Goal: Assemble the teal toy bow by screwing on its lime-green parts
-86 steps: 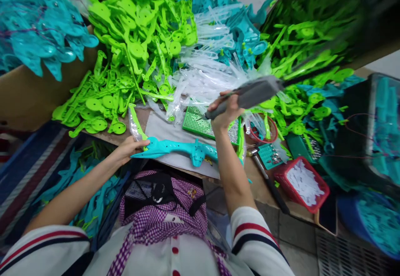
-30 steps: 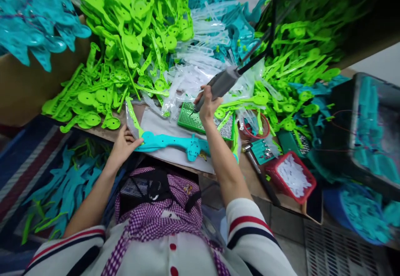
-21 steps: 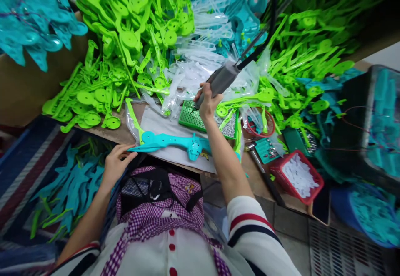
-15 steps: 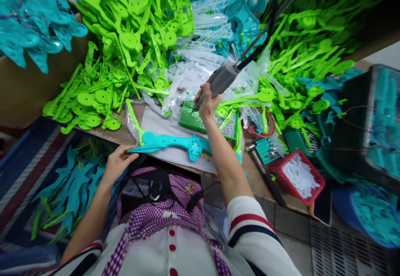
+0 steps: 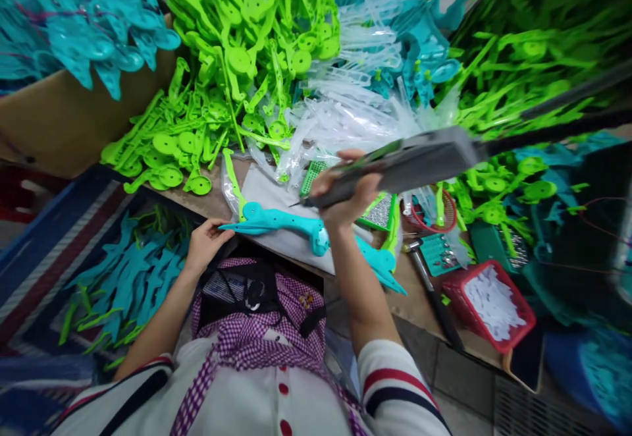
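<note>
A long turquoise plastic part (image 5: pixel 289 219) lies across the white cloth (image 5: pixel 269 189) at the bench's front edge, with a bright green arm (image 5: pixel 234 179) at its left end and another green arm (image 5: pixel 394 235) near its right end. My left hand (image 5: pixel 205 245) pinches the pointed left tip of the turquoise part. Wrapped in my right hand (image 5: pixel 345 192) is a grey electric screwdriver (image 5: pixel 409 163), tilted nearly flat, its bit just above the left portion of the part. Behind my right hand, a green tray of screws (image 5: pixel 380 215) is partly hidden.
Heaps of green parts (image 5: pixel 237 60) and clear plastic strips (image 5: pixel 345 113) cover the back of the bench. To the right are a round red basket (image 5: pixel 451 212), a hammer (image 5: pixel 429 284) and a red bin of white pieces (image 5: pixel 494 307). Turquoise parts fill a crate (image 5: pixel 133 278) at lower left.
My right hand has swung the screwdriver from over the screw tray toward the left part of the turquoise piece, tipping it flatter. My left hand keeps its hold; the whole view has shifted.
</note>
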The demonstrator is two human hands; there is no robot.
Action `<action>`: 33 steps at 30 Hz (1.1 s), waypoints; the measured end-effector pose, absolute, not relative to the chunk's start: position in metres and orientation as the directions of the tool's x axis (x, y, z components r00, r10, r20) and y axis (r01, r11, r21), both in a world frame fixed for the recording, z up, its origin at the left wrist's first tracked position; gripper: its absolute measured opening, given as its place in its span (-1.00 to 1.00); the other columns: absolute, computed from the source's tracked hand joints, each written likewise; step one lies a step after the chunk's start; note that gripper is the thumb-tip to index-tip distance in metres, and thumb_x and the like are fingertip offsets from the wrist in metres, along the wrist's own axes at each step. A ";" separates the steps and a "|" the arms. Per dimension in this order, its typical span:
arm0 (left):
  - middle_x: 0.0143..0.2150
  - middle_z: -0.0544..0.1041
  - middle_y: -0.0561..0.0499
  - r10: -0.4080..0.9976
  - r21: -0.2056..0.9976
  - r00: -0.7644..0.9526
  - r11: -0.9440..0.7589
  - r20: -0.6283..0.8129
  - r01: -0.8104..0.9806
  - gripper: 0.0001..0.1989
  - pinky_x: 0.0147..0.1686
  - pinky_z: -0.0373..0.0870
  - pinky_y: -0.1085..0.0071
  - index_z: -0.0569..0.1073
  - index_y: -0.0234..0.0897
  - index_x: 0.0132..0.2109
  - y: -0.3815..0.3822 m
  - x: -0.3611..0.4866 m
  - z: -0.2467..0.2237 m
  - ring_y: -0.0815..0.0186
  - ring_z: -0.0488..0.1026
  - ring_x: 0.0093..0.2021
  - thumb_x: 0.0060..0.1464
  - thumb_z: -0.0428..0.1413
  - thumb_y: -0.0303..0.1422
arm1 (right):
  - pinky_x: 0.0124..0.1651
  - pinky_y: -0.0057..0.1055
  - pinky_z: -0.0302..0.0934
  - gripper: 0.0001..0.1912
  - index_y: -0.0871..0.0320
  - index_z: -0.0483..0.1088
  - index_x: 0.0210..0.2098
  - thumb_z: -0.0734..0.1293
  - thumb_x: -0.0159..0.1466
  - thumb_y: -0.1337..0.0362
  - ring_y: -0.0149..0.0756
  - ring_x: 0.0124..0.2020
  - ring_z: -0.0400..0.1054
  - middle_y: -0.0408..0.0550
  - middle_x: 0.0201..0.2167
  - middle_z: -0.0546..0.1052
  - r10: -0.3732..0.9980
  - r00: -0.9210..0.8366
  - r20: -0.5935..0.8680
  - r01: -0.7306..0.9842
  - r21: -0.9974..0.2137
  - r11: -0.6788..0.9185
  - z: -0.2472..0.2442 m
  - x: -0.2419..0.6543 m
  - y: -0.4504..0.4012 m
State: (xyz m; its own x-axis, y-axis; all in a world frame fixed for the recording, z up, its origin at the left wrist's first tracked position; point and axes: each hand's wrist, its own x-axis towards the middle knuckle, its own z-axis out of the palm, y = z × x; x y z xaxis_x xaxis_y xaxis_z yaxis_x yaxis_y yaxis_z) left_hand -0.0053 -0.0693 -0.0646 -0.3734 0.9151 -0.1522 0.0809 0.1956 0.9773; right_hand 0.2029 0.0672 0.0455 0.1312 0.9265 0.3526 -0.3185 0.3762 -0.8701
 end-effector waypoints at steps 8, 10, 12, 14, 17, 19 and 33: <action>-0.50 0.56 0.05 0.811 0.953 -0.501 0.246 -0.302 -0.176 -0.53 -0.40 0.52 0.37 0.50 -0.31 -0.40 -0.070 -0.001 -0.063 0.32 0.52 -0.51 -0.41 0.40 -0.06 | -0.60 -0.39 0.25 -0.25 0.14 0.44 -0.34 0.38 -0.20 -0.39 -0.41 -0.67 0.27 -0.19 -0.65 0.39 0.929 -0.342 0.138 -0.419 -0.908 -0.019 0.024 0.122 0.017; -0.51 0.55 0.05 0.806 0.953 -0.510 0.237 -0.301 -0.188 -0.54 -0.42 0.52 0.37 0.50 -0.31 -0.41 -0.069 0.000 -0.063 0.32 0.52 -0.52 -0.41 0.41 -0.08 | -0.59 -0.39 0.25 -0.28 0.15 0.44 -0.40 0.41 -0.23 -0.36 -0.42 -0.66 0.27 -0.19 -0.65 0.40 0.928 -0.349 0.131 -0.419 -0.907 -0.030 0.023 0.119 0.019; -0.52 0.55 0.06 0.806 0.952 -0.510 0.227 -0.302 -0.204 -0.55 -0.42 0.52 0.37 0.50 -0.31 -0.42 -0.069 0.001 -0.064 0.32 0.52 -0.52 -0.41 0.41 -0.09 | -0.58 -0.40 0.24 -0.31 0.14 0.44 -0.42 0.43 -0.23 -0.34 -0.42 -0.66 0.26 -0.21 -0.67 0.38 0.930 -0.346 0.123 -0.402 -0.915 -0.028 0.023 0.118 0.020; -0.53 0.53 0.07 0.807 0.951 -0.507 0.215 -0.301 -0.222 -0.56 -0.42 0.52 0.37 0.49 -0.30 -0.42 -0.068 0.002 -0.064 0.33 0.51 -0.52 -0.41 0.41 -0.10 | -0.58 -0.41 0.24 -0.36 0.13 0.43 -0.44 0.43 -0.20 -0.31 -0.42 -0.66 0.26 -0.23 -0.69 0.36 0.932 -0.344 0.118 -0.376 -0.926 -0.021 0.022 0.117 0.019; -0.55 0.51 0.10 0.808 0.952 -0.514 0.184 -0.287 -0.243 -0.57 -0.44 0.52 0.38 0.49 -0.30 -0.41 -0.067 0.004 -0.063 0.34 0.50 -0.53 -0.40 0.41 -0.13 | -0.57 -0.42 0.23 -0.44 0.12 0.41 -0.46 0.44 -0.14 -0.25 -0.40 -0.63 0.27 -0.23 -0.69 0.34 0.927 -0.353 0.123 -0.331 -0.944 -0.001 0.020 0.115 0.017; -0.55 0.49 0.12 0.804 0.953 -0.525 0.163 -0.278 -0.254 -0.58 -0.44 0.52 0.39 0.47 -0.29 -0.41 -0.066 0.006 -0.062 0.35 0.49 -0.53 -0.40 0.41 -0.15 | -0.57 -0.43 0.23 -0.48 0.11 0.39 -0.46 0.43 -0.11 -0.22 -0.39 -0.60 0.29 -0.22 -0.68 0.34 0.921 -0.368 0.129 -0.288 -0.957 0.019 0.018 0.115 0.015; -0.57 0.49 0.12 0.768 0.959 -0.588 0.121 -0.253 -0.255 -0.58 -0.46 0.49 0.40 0.39 -0.28 -0.50 -0.065 0.009 -0.065 0.36 0.46 -0.53 -0.43 0.41 -0.16 | -0.49 -0.40 0.21 -0.61 0.09 0.25 -0.65 0.44 -0.09 -0.03 -0.39 -0.54 0.24 -0.19 -0.65 0.31 0.869 -0.467 0.163 -0.121 -0.985 0.120 0.009 0.109 0.016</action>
